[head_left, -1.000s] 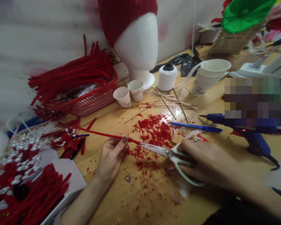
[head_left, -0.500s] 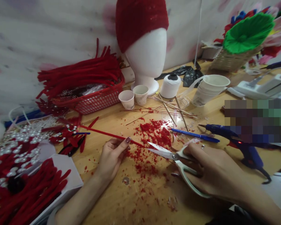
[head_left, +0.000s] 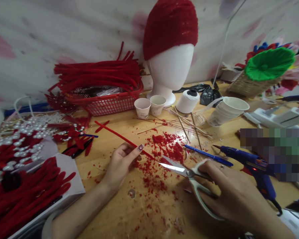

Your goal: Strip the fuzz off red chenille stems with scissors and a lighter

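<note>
My left hand (head_left: 122, 162) pinches a thin red pipe cleaner (head_left: 116, 136) between thumb and fingers; it slants from upper left down toward the scissors. My right hand (head_left: 229, 186) is closed around the pale green handles of the scissors (head_left: 175, 168). The blades are slightly apart, with their tips at the pipe cleaner's lower right end. Red fuzz clippings (head_left: 168, 146) lie scattered on the wooden table (head_left: 109, 212) beneath and behind the blades.
Behind stand a red basket (head_left: 109, 106) of pipe cleaners, paper cups (head_left: 142, 108), a thread spool (head_left: 188, 101) and a white foam head (head_left: 171, 66). A blue glue gun (head_left: 254, 166) and a blue pen (head_left: 209, 155) lie right. Boxes of pearls (head_left: 22, 142) and red pieces (head_left: 35, 199) sit left.
The scissors have come slightly lower and turned, their blades still at the pipe cleaner's end. The camera view has shifted, so the background sits lower and further right.
</note>
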A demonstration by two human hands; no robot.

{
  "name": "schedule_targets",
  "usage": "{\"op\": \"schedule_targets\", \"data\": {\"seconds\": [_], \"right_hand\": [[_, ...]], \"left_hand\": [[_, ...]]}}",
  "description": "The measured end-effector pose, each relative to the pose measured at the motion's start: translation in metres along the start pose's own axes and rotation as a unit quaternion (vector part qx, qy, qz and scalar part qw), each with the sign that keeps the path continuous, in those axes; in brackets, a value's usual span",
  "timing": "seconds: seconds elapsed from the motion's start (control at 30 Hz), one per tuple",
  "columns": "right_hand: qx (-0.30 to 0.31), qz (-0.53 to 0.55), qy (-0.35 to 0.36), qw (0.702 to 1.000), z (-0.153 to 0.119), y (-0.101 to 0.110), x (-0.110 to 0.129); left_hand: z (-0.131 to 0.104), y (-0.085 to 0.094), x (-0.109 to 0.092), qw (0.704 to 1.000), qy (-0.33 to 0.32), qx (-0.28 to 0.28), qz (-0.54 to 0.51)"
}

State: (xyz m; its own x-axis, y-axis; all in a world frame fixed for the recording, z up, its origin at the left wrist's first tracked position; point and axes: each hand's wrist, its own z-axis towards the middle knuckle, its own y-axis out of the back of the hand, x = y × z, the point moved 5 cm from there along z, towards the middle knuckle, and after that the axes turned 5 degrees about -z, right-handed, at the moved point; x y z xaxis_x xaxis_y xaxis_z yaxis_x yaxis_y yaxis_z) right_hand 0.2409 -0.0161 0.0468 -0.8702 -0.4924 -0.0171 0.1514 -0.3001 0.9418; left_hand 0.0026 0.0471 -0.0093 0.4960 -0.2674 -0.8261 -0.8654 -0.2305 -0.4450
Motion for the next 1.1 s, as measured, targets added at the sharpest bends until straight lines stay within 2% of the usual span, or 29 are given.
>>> {"op": "schedule_targets", "data": {"seconds": [0.17,0.4,0.67,1.1], "right_hand": [[-0.009,-0.001,-0.006,1.000,0.000,0.013,-0.002],[0.024,-0.017,0.034,0.999,0.009,-0.005,0.017],[-0.004,-0.030,0.038,0.999,0.009,-0.010,0.018],[-0.046,-0.035,0.044,0.997,0.007,-0.011,0.018]], "left_hand": [[0.002,0.002,0.003,0.999,-0.020,0.034,0.037],[0.001,-0.003,0.003,0.996,-0.045,0.058,0.042],[0.000,-0.004,0.001,0.999,-0.024,0.048,0.011],[0.000,-0.006,-0.001,0.989,-0.052,0.109,0.080]]}}
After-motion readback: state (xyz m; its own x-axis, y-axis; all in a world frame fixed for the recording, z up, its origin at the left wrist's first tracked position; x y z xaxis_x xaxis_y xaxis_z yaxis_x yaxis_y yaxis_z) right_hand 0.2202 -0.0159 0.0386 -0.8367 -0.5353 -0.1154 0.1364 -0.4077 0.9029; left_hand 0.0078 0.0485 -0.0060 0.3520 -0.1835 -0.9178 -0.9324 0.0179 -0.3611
